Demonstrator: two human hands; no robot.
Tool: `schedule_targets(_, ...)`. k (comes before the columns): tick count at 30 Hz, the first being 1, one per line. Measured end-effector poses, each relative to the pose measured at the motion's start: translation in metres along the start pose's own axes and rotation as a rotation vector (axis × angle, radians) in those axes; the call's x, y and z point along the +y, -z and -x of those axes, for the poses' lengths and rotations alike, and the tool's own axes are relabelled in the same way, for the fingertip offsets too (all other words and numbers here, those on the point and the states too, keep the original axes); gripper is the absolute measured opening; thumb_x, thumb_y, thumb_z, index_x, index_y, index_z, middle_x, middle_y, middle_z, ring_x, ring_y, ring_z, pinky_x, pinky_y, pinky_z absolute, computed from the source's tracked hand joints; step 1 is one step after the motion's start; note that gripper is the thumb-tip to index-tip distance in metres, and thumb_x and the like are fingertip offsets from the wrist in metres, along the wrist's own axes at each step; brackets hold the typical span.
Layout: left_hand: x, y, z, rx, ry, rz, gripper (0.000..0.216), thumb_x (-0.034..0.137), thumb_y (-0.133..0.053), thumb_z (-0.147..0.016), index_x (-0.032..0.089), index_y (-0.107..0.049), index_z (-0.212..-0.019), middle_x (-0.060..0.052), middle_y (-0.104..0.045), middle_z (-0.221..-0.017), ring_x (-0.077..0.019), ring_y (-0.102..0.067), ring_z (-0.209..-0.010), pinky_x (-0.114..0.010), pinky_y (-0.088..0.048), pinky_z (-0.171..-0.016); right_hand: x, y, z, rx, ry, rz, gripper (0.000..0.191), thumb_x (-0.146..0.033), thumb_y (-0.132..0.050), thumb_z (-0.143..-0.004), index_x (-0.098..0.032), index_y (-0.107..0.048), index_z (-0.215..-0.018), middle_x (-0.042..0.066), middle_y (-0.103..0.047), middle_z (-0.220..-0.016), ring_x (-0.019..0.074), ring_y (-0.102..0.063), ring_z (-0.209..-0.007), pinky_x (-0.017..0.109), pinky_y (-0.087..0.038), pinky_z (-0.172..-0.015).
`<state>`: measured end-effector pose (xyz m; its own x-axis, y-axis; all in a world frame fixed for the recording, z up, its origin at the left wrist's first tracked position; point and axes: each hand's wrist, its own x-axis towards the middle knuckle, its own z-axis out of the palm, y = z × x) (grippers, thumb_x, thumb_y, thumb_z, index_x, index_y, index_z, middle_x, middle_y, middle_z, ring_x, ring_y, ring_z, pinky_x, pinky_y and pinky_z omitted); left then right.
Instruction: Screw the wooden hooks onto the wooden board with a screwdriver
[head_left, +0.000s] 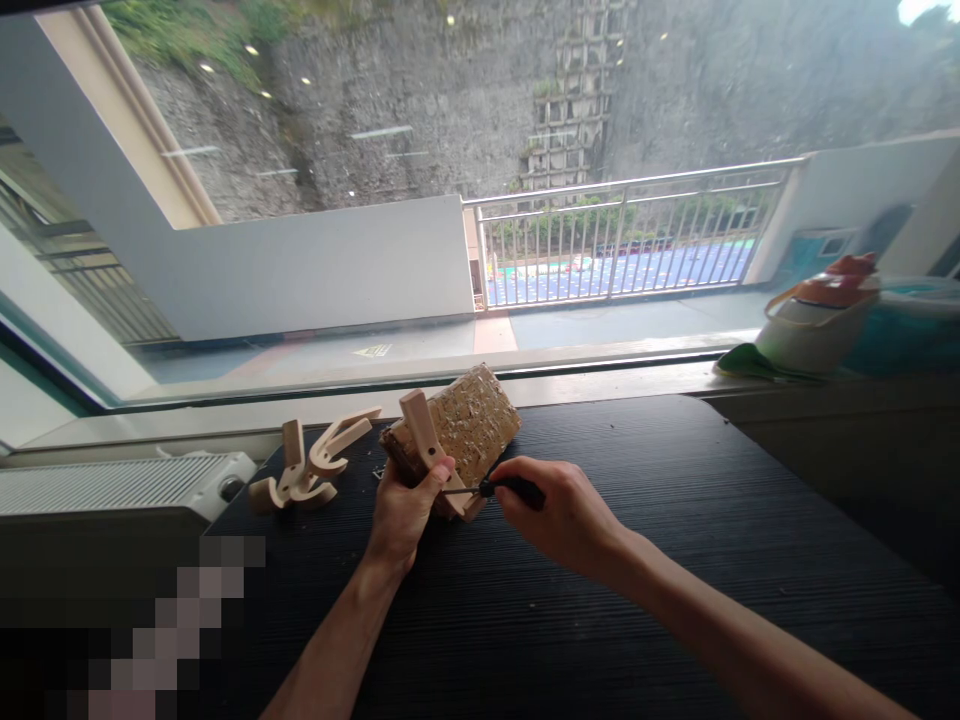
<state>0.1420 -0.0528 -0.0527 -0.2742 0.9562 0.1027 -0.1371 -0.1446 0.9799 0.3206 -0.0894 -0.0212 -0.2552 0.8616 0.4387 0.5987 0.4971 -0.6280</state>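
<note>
My left hand (403,508) is closed around the lower left end of a rough, flaky chipboard block (480,420). Its thumb presses a pale wooden hook (421,425) against the block's face; a dark hole shows in the hook above the thumb. In my right hand (559,505) is a screwdriver (517,487) with a black handle, fingers wrapped round it. The thin shaft points left across the hook's lower part towards my left thumb. Whether its tip touches a screw, I cannot make out.
Several more wooden hooks (311,465) lie in a loose pile at the left of the black table (637,470). A white radiator (127,485) stands beyond its left edge. On the window sill at the right sits a white container (810,325) with a brownish top and handle.
</note>
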Motion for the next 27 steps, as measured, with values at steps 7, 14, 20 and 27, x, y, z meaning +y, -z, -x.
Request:
schedule_targets(7,0.001,0.000,-0.001,0.012,0.009,0.020,0.042,0.027,-0.077,-0.057,0.017,-0.060,-0.094,0.001,-0.067,-0.082,-0.0143,-0.064,-0.071,-0.027,-0.052,-0.067,-0.001,0.004,0.000,0.051,0.076,0.066,0.017,-0.023,-0.052,-0.079,-0.020,-0.066,-0.088,-0.002,-0.063,-0.063,0.0084,-0.050,-0.051,0.021,-0.035,-0.055)
schedule_targets(14,-0.004,-0.001,0.003,-0.028,-0.110,-0.140,0.038,0.029,-0.075,-0.061,0.017,-0.061,-0.094,0.001,-0.068,-0.084,-0.0157,-0.064,-0.075,-0.026,-0.051,-0.068,0.001,0.009,-0.003,0.198,0.131,-0.013,0.019,-0.026,-0.052,-0.081,-0.018,-0.064,-0.093,0.000,-0.066,-0.070,0.0081,-0.052,-0.053,0.020,-0.039,-0.056)
schedule_targets(20,-0.010,-0.001,0.003,-0.052,-0.163,-0.204,0.039,0.031,-0.074,-0.063,0.017,-0.059,-0.096,-0.001,-0.068,-0.086,-0.0172,-0.064,-0.077,-0.027,-0.051,-0.069,0.003,0.002,-0.001,0.207,0.227,0.028,0.016,-0.024,-0.054,-0.081,-0.018,-0.063,-0.093,0.001,-0.069,-0.079,0.0087,-0.056,-0.058,0.020,-0.041,-0.060)
schedule_targets(27,-0.009,-0.001,0.003,-0.050,-0.155,-0.234,0.038,0.031,-0.073,-0.063,0.018,-0.058,-0.096,-0.001,-0.067,-0.088,-0.0177,-0.064,-0.079,-0.027,-0.051,-0.071,0.005,0.004,-0.001,0.213,0.338,0.097,0.015,-0.023,-0.051,-0.084,-0.017,-0.061,-0.095,0.001,-0.068,-0.077,0.0093,-0.057,-0.061,0.021,-0.040,-0.060)
